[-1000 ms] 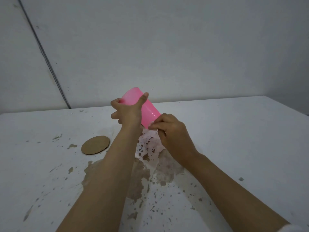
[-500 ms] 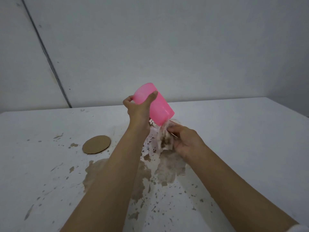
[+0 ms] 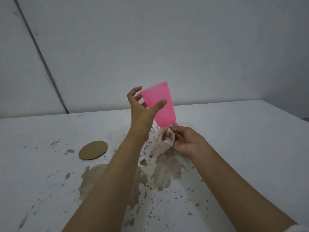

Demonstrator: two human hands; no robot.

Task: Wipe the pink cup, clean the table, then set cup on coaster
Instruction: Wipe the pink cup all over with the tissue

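My left hand (image 3: 142,113) grips the pink cup (image 3: 160,101) above the table, thumb across its side and fingers behind it. The cup is nearly upright, wide end up and narrow base down. Just under that base my right hand (image 3: 187,141) holds a crumpled white tissue (image 3: 161,145) stained brown, and its fingertips touch the cup's bottom edge. A round brown coaster (image 3: 92,150) lies flat on the white table (image 3: 242,139), to the left of my left forearm. Brown spilled liquid (image 3: 160,176) and splatter cover the table beneath both arms.
A pale wall stands right behind the table's far edge, with a dark cable (image 3: 41,56) running diagonally down it on the left. The table's right edge falls away at the far right. Small brown specks dot the left and near parts of the table.
My left hand has raised the cup and turned it from tilted to nearly upright. My right hand has dropped from the cup's side to below its base with the tissue.
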